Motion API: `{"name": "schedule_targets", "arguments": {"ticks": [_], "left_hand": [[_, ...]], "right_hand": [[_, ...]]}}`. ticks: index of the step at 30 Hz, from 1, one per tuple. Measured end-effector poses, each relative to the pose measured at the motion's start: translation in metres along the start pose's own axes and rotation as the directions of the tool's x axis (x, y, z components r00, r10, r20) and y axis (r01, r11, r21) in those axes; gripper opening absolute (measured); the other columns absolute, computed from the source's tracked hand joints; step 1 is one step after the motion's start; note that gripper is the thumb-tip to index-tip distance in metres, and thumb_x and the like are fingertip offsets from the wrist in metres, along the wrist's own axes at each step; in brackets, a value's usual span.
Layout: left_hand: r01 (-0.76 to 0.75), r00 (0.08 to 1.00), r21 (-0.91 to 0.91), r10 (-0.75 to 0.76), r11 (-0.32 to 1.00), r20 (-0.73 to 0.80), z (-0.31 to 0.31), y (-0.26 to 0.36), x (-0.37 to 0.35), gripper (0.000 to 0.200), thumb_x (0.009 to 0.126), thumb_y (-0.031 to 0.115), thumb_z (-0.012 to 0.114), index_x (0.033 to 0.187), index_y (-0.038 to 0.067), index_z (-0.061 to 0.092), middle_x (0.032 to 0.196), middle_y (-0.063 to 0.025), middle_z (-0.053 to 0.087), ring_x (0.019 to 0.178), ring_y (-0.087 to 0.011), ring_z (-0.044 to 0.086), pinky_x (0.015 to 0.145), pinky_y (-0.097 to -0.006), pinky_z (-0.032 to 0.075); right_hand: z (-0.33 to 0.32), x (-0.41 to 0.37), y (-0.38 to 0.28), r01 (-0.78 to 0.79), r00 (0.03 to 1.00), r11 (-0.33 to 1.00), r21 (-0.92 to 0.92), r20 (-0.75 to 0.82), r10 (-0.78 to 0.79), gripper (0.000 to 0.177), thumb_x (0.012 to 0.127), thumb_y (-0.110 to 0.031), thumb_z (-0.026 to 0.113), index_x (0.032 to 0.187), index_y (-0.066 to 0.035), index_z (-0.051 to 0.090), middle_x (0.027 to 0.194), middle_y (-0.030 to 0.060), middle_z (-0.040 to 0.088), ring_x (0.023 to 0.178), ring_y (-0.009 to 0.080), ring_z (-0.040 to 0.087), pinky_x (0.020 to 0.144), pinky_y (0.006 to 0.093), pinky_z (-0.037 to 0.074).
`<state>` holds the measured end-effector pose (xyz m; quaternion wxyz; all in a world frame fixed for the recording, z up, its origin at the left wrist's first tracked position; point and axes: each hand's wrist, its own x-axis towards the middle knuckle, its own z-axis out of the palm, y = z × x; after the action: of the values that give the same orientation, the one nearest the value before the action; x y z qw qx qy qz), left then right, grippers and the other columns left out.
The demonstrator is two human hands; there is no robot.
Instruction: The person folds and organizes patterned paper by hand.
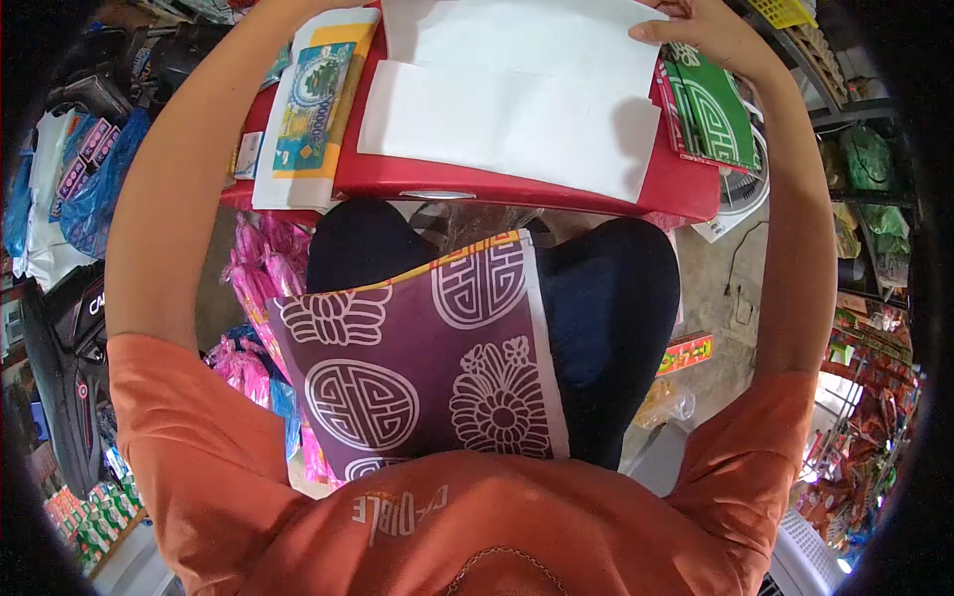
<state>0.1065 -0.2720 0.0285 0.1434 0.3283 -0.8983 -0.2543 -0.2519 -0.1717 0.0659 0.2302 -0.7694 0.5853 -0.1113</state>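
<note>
A large white sheet of paper, creased across the middle, lies on a red table. At its upper right corner, my right hand is closed on the edge, with the thumb over the paper. My left hand is at the top edge of the view, its fingers cut off. Below it lies a stack of printed paper with a blue and yellow banknote design. Across my lap rests a purple paper sheet with white round patterns.
Green and red patterned papers lie at the table's right end. A white fan stands below them. Pink wrapped bundles are on the left. Crowded shelves line the right side, and a black bag is at the far left.
</note>
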Motion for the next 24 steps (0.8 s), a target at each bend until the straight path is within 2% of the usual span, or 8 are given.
{"name": "schedule_targets", "arguments": {"ticks": [3, 6, 9, 12, 16, 19, 21, 24], "left_hand": [[0.071, 0.997, -0.035, -0.071, 0.997, -0.003, -0.004, 0.007, -0.009, 0.034, 0.089, 0.032, 0.085, 0.097, 0.002, 0.073, 0.086, -0.0039, 0.067, 0.084, -0.0136, 0.060, 0.074, -0.0324, 0.049], [0.140, 0.990, -0.041, -0.140, 0.989, 0.002, -0.006, 0.011, -0.017, 0.031, 0.090, 0.031, 0.085, 0.096, 0.003, 0.073, 0.088, -0.0037, 0.067, 0.084, -0.0136, 0.059, 0.075, -0.0322, 0.048], [0.200, 0.980, -0.119, -0.198, 0.973, 0.023, -0.005, 0.015, -0.025, 0.030, 0.091, 0.031, 0.084, 0.095, 0.004, 0.073, 0.089, -0.0030, 0.067, 0.083, -0.0133, 0.059, 0.076, -0.0324, 0.048], [0.180, 0.984, -0.156, -0.179, 0.971, 0.020, -0.003, 0.018, -0.029, 0.029, 0.091, 0.030, 0.084, 0.098, 0.004, 0.072, 0.089, -0.0025, 0.067, 0.082, -0.0126, 0.059, 0.075, -0.0326, 0.049], [0.146, 0.989, -0.224, -0.139, 0.964, 0.044, -0.002, 0.016, -0.037, 0.030, 0.093, 0.028, 0.083, 0.106, 0.004, 0.071, 0.089, -0.0030, 0.069, 0.082, -0.0117, 0.061, 0.075, -0.0315, 0.050], [0.541, 0.836, -0.298, -0.465, 0.786, 0.291, -0.005, 0.015, -0.046, 0.028, 0.095, 0.025, 0.080, 0.110, 0.003, 0.070, 0.100, -0.0049, 0.071, 0.087, -0.0121, 0.064, 0.074, -0.0309, 0.052], [0.565, 0.825, -0.368, -0.496, 0.738, 0.271, 0.000, 0.004, -0.048, 0.024, 0.097, 0.022, 0.077, 0.109, 0.003, 0.069, 0.106, -0.0057, 0.071, 0.089, -0.0119, 0.066, 0.074, -0.0293, 0.054], [0.465, 0.860, -0.658, -0.479, 0.592, 0.177, 0.021, -0.001, -0.054, 0.018, 0.100, 0.019, 0.072, 0.108, 0.004, 0.066, 0.112, -0.0066, 0.070, 0.090, -0.0120, 0.067, 0.075, -0.0274, 0.058]], "right_hand": [[0.006, -0.007, 0.005, -0.081, 0.995, 0.970, 0.228, -0.038, 0.092, 0.034, 0.083, -0.025, 0.087, 0.097, 0.002, 0.072, 0.080, 0.0006, 0.060, 0.075, 0.0093, 0.053, 0.065, 0.0296, 0.043], [0.009, -0.014, 0.004, -0.094, 0.996, 0.944, 0.315, 0.018, 0.093, 0.032, 0.084, -0.024, 0.087, 0.093, 0.002, 0.070, 0.078, -0.0004, 0.060, 0.071, 0.0085, 0.052, 0.063, 0.0290, 0.042], [0.006, -0.014, 0.011, -0.150, 0.989, 0.985, 0.079, 0.017, 0.150, 0.030, 0.085, -0.022, 0.087, 0.093, 0.000, 0.069, 0.075, -0.0007, 0.061, 0.067, 0.0093, 0.053, 0.061, 0.0299, 0.044], [0.012, -0.017, 0.005, -0.169, 0.983, 0.963, 0.209, -0.036, 0.180, 0.030, 0.090, -0.022, 0.083, 0.104, 0.001, 0.068, 0.073, 0.0009, 0.064, 0.065, 0.0110, 0.059, 0.058, 0.0274, 0.047], [0.019, -0.029, -0.004, -0.200, 0.965, 0.788, 0.582, -0.020, 0.260, 0.033, 0.097, -0.020, 0.074, 0.120, 0.003, 0.064, 0.080, 0.0041, 0.069, 0.069, 0.0125, 0.065, 0.055, 0.0221, 0.049], [0.031, -0.034, -0.010, -0.170, 0.957, 0.683, 0.711, -0.044, 0.285, 0.038, 0.099, -0.018, 0.072, 0.128, 0.004, 0.060, 0.084, 0.0048, 0.070, 0.069, 0.0125, 0.066, 0.055, 0.0210, 0.049], [0.030, -0.029, 0.011, -0.156, 0.973, 0.635, 0.756, 0.008, 0.230, 0.041, 0.097, -0.016, 0.073, 0.129, 0.005, 0.059, 0.087, 0.0056, 0.070, 0.069, 0.0125, 0.067, 0.058, 0.0223, 0.050], [0.041, -0.026, 0.046, -0.067, 0.990, 0.656, 0.752, -0.033, 0.139, 0.078, 0.101, -0.021, 0.071, 0.158, 0.007, 0.027, 0.139, 0.0223, 0.058, 0.115, 0.0264, 0.071, 0.094, 0.0271, 0.061]]}}
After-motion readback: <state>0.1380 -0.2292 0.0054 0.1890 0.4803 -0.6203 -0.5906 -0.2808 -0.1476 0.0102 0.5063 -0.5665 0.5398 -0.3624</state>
